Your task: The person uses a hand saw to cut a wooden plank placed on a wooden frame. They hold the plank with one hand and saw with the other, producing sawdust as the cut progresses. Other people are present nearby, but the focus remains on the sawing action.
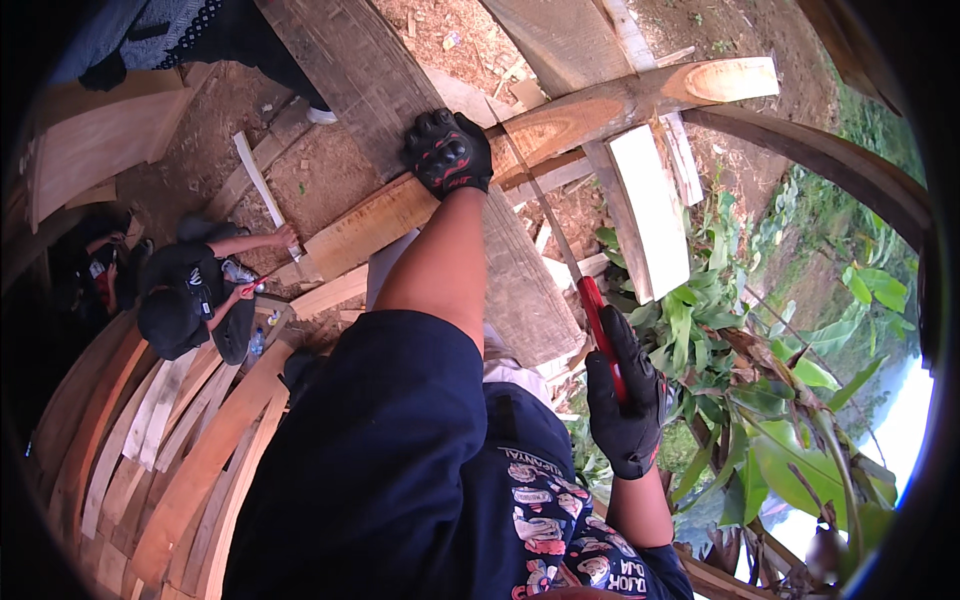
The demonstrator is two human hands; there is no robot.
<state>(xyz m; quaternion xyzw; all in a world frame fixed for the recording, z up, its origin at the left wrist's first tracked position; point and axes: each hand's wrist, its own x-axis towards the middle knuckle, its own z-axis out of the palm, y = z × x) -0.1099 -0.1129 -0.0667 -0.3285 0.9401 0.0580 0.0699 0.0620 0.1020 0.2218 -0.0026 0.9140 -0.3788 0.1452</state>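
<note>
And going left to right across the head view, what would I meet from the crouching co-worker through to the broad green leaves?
Crouching co-worker in dark clothes → gloved left hand → handsaw blade → gloved right hand → broad green leaves.

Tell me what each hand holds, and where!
The right hand holds the saw by its red handle. The left hand lies on the plank; whether it grips can't be told.

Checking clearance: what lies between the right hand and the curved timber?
In the head view, the saw's blade and red handle span from the right hand to the curved timber.
</note>
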